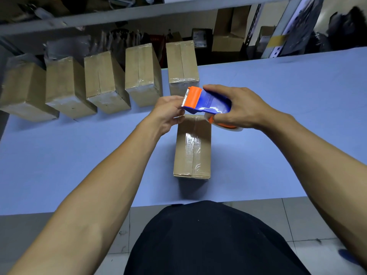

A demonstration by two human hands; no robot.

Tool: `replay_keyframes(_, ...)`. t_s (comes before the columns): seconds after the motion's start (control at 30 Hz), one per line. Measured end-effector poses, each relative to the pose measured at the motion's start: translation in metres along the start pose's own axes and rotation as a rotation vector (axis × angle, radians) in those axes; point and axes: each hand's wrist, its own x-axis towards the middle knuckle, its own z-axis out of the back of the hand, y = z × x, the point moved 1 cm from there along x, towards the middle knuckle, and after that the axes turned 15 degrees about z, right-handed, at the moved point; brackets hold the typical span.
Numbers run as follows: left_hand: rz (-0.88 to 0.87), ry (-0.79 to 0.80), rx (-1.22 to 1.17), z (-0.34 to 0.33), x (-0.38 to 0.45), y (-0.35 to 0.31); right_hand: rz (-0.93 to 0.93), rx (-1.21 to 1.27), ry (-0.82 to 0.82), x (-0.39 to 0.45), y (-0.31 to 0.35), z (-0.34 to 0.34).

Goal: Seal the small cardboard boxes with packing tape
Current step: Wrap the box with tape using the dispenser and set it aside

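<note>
Fingers (222,118) round tape dispenser (206,103), over box (192,147)

From my feed, the far end of the box (192,147) was hidden behind the tape dispenser (206,102) and both hands. The left hand (168,112) had its fingertips out of sight behind the dispenser's toothed edge. I couldn't read the blurred shelf clutter (127,38), and the leftmost box (21,90) was smeared.
</note>
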Motion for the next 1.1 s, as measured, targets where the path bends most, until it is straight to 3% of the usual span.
replay_keyframes(0.17, -0.156, -0.119, 0.159, -0.004, 0.009, 0.004, 0.013, -0.157, 0.067, -0.002, -0.008, -0.010)
replay_keyframes(0.33, -0.098, -0.260, 0.099, 0.020, 0.019, 0.024, -0.061, -0.196, 0.073, -0.024, -0.030, -0.004)
replay_keyframes(0.83, -0.191, -0.323, 0.134, 0.019, 0.047, 0.045, -0.080, -0.234, 0.104, -0.025, -0.056, -0.023)
replay_keyframes(1.1, -0.234, -0.433, 0.209, 0.005, 0.057, 0.062, -0.115, -0.207, 0.087, -0.025, -0.061, -0.026)
